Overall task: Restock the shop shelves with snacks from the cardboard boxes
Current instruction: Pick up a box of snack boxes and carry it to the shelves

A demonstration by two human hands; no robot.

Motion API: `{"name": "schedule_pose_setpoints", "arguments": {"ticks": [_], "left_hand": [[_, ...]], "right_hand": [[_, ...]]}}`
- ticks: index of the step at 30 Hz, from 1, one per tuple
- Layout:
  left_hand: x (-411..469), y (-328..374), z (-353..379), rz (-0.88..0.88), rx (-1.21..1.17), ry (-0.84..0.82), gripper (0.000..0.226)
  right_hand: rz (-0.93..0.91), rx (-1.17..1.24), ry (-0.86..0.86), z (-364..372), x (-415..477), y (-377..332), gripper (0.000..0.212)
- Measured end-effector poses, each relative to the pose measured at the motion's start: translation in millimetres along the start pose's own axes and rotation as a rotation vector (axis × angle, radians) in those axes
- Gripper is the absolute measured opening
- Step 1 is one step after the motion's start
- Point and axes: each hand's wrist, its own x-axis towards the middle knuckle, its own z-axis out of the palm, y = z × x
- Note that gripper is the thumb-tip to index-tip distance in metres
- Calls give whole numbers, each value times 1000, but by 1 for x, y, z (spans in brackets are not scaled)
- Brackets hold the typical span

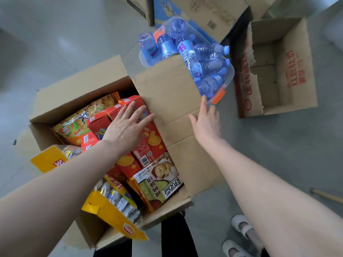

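An open cardboard box (74, 93) stands on the floor below me, packed with snacks. Red biscuit boxes (150, 143) fill its middle, an orange snack bag (78, 125) lies at its far left, and a green-and-white biscuit pack (159, 184) lies at the near right. Yellow multipacks (109, 210) lean at the near side. My left hand (128, 127) lies flat with straight fingers on the red boxes. My right hand (206, 121) is open, fingers straight, over the box's right flap (170, 89).
A clear plastic tub (228, 80) heaped with water bottles (187, 51) sits just beyond the flap. An empty cardboard box (274, 67) with red print lies at the right. More cartons (200, 13) stand at the back. My white shoes (241, 230) are at the lower right.
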Motion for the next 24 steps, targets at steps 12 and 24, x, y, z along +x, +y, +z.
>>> {"name": "schedule_pose_setpoints", "arguments": {"ticks": [12,24], "left_hand": [[-193,-75,-22,-388,-295,185,71],[-303,-138,115,-945,-730,-20,70]], "right_hand": [[-377,-83,28,-34,-139,-132,42],[-364,-277,82,72,-174,-182,71]]}}
